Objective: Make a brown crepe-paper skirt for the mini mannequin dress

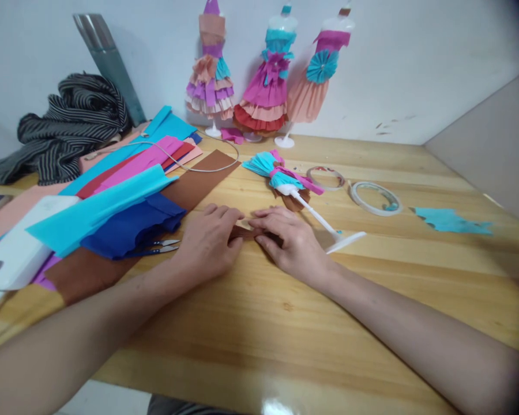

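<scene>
Has a left forearm (99, 328), bare along all of its visible length, smooth and rounded in outline, leaving the frame at eight o'clock. Matches it with a right forearm (402, 328), equally bare, dropping into a dark, blurred edge at four o'clock. Tapers evenly on both sides. Ends, just off centre toward eight o'clock, in a left hand (210, 242) with a broad, gently curved back; toward four o'clock, in a right hand (292, 239) of slender build. Looks too soft at the fingertips for any detail of nails. Shows dark cloth (179, 406) with paler stripes at seven o'clock, too cropped to name the garment.
</scene>
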The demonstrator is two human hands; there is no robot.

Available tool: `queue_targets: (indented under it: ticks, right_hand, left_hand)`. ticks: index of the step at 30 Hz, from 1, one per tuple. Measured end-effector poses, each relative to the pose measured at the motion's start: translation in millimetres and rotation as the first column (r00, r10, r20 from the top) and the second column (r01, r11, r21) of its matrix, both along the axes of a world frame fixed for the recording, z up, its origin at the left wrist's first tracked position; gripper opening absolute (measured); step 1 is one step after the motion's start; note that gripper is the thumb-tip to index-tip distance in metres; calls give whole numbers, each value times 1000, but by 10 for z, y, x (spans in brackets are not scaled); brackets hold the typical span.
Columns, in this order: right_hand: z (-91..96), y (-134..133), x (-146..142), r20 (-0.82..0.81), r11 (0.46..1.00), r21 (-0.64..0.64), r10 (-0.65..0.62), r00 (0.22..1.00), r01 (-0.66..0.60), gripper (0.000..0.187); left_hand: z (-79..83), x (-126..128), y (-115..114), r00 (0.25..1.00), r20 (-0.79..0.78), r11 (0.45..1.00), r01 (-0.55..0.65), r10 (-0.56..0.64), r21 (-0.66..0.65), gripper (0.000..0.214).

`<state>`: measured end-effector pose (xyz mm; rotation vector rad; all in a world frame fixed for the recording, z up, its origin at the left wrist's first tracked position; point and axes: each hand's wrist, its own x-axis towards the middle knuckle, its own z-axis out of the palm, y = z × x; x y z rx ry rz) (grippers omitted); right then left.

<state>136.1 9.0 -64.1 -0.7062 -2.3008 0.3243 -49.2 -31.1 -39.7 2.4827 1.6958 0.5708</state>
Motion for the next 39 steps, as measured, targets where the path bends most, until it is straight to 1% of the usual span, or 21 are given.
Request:
queue_targets:
  ticks: [2, 4, 8, 11, 14, 16, 17, 18, 21, 25, 30, 32, 35, 39]
  right_hand:
    - [-3, -5, -1, -12, 1000, 7, 0, 1000, 0, 23]
    - [-2, -13, -1, -26, 1000, 3, -4, 1000, 4, 22]
    - [18, -35, 1, -45, 1000, -13, -8, 999, 7, 17]
    - [34, -48, 5, -60, 1000, -1, 16, 998, -16, 16]
    - [45, -52, 10, -30, 999, 1, 42, 999, -42, 23]
    - [50, -51, 14, 0, 999, -21, 33, 999, -33, 30]
    - [53, -50, 15, 5, 999, -37, 22, 1000, -22, 31]
    - [56, -49, 16, 1, 999, -52, 16, 1000, -16, 27]
    - [67, -46, 15, -38, 996, -81, 35, 999, -38, 6]
    - [69, -44, 19, -77, 993, -101, 47, 996, -54, 12]
    - [47, -34, 42, -107, 978, -206, -20, 994, -2, 10]
    - [46, -31, 51, -114, 973, -231, -23, 993, -4, 12]
    - [57, -27, 63, -102, 976, -219, -4, 995, -19, 12]
    - [66, -29, 82, -88, 986, -164, -11, 996, -4, 12]
  left_hand:
    - [-6, -4, 2, 997, -7, 997, 73, -73, 20, 30]
    - [-16, -2, 10, 992, -4, 992, 128, -128, 15, 28]
    - [-30, 23, 26, 989, 10, 990, 144, -144, 0, 17]
    - [-34, 35, 34, 987, 3, 987, 159, -159, 8, 15]
    - [-40, 27, 34, 988, -6, 988, 153, -153, 18, 13]
    - [-43, 19, 30, 989, 10, 989, 144, -144, 27, 12]
    - [-44, 15, 28, 989, 32, 989, 145, -146, 31, 13]
    - [-44, 13, 25, 987, 59, 989, 146, -148, 34, 13]
    - [-36, 10, 22, 977, 147, 988, 155, -156, 13, 12]
    - [-20, -8, 37, 956, 244, 982, 181, -161, -62, 15]
    - [-23, -56, 66, 949, 248, 973, 218, -192, -80, 20]
    - [-27, -72, 72, 946, 261, 972, 221, -192, -85, 20]
    - [-21, -90, 78, 939, 288, 971, 221, -186, -94, 19]
    - [11, -107, 84, 946, 300, 980, 161, -121, -112, 16]
